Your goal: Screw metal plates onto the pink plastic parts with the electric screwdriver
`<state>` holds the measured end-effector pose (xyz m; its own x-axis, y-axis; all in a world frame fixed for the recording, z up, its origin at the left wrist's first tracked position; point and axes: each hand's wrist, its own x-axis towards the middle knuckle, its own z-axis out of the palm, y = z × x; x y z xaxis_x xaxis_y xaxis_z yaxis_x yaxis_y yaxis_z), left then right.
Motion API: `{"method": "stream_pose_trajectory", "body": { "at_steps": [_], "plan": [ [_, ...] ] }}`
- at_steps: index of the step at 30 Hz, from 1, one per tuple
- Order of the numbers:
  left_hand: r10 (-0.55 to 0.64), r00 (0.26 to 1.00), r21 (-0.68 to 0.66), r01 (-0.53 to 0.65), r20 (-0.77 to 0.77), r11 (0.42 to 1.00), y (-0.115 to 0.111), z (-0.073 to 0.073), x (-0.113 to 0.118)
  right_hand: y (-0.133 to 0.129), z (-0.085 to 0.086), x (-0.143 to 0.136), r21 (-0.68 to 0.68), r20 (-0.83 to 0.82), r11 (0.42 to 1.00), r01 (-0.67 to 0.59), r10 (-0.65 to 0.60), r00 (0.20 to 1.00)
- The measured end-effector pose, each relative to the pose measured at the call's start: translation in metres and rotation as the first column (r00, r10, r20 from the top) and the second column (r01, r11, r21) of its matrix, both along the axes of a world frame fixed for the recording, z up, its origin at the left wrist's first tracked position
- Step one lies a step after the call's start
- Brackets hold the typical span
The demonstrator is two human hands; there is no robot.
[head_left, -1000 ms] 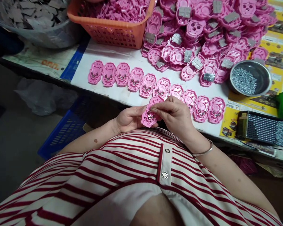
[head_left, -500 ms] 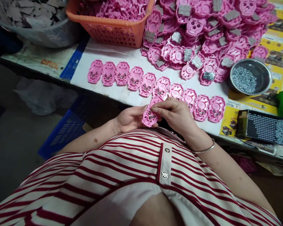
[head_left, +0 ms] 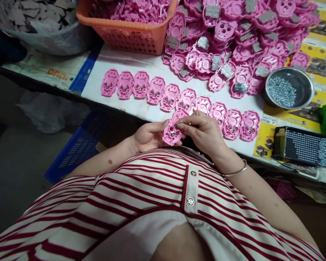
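Observation:
A pink plastic shell [head_left: 173,131] with small shiny metal parts in it is held tilted near my body, in front of the table edge. My left hand [head_left: 152,136] grips it from the left side, thumb on its edge and fingers beneath. My right hand [head_left: 203,130] has thumb and forefinger pinched together over the shell's upper right; whatever is between the fingertips is too small to make out. Behind my hands, a slanting row of similar shells [head_left: 157,90] lies on the white sheet [head_left: 92,85], with shiny metal parts in them.
An orange basket [head_left: 130,36] of pink pieces and a large heap of pink shells [head_left: 220,54] stand behind the row. To the right are a metal bowl [head_left: 305,88] of screws and a black screw tray [head_left: 281,143]. A tub [head_left: 62,40] stands at the back left.
The held shell has shifted slightly up and left and shows a little more of its face. My right fingertips have moved slightly right along it. The row is unchanged.

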<state>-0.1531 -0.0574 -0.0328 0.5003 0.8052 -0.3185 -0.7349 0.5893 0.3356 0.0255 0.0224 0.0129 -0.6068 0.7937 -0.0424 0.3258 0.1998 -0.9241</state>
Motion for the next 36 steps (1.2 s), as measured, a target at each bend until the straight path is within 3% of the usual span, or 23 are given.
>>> {"method": "stream_pose_trajectory", "body": {
  "at_steps": [4,16,21,27,36],
  "plan": [
    [-0.018,1.0,0.017,0.018,-0.016,1.0,0.0,0.0,0.001,0.005,0.002,0.003,0.143,0.023,0.987,-0.071,0.068,0.997],
    [-0.009,0.996,0.017,0.011,-0.084,1.0,0.002,0.004,0.004,0.009,0.008,0.003,0.071,0.095,0.978,-0.195,0.188,0.978],
    [-0.031,0.994,0.028,0.035,-0.107,0.999,0.002,0.004,0.006,0.012,0.011,0.004,0.115,0.192,0.965,-0.234,0.21,0.959],
    [-0.025,0.993,0.022,0.028,-0.115,0.999,0.002,0.003,0.007,0.012,0.012,0.003,-0.048,0.137,0.964,-0.263,0.267,0.954],
    [-0.015,0.993,0.0,0.015,-0.118,1.0,0.002,0.001,0.007,0.005,0.002,0.0,-0.179,0.069,0.972,-0.153,0.168,0.983]
  ]
}}
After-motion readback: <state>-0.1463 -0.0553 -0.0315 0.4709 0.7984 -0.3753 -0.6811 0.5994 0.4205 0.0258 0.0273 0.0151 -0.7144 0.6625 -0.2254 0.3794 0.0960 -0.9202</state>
